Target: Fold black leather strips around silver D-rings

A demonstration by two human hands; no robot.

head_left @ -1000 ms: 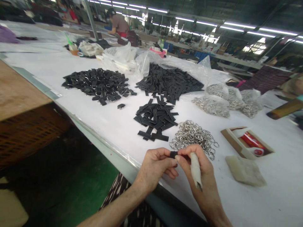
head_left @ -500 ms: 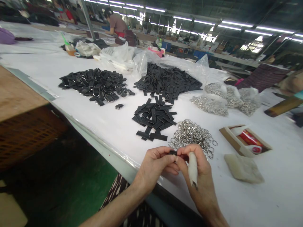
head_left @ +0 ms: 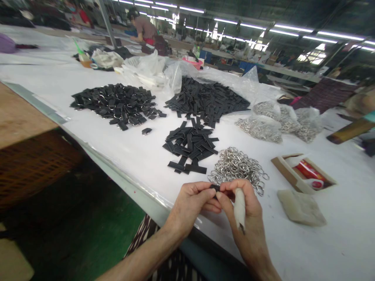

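Observation:
Close to the table's near edge, my left hand (head_left: 190,207) and my right hand (head_left: 246,212) meet, fingertips closed on a small folded black strip (head_left: 215,187). Whether a metal ring sits in its fold is hidden by the fingers. A pale, wrapped stick-like tool (head_left: 239,208) with a dark tip lies across my right hand, tip toward the wrist. Just beyond the fingers is a heap of silver metal rings (head_left: 237,166). Flat black strips (head_left: 190,142) are piled to the left of the rings.
Black pieces with rings (head_left: 114,103) form a pile at left; a single one (head_left: 147,131) lies apart. A larger strip heap (head_left: 208,97) is behind. Bagged rings (head_left: 260,128), an open box (head_left: 288,173) and a yellowish block (head_left: 301,207) are right. A person (head_left: 146,29) bends over farther back.
The black strip has tilted slightly between my fingertips, and both hands have shifted only a little. The piles look unchanged.

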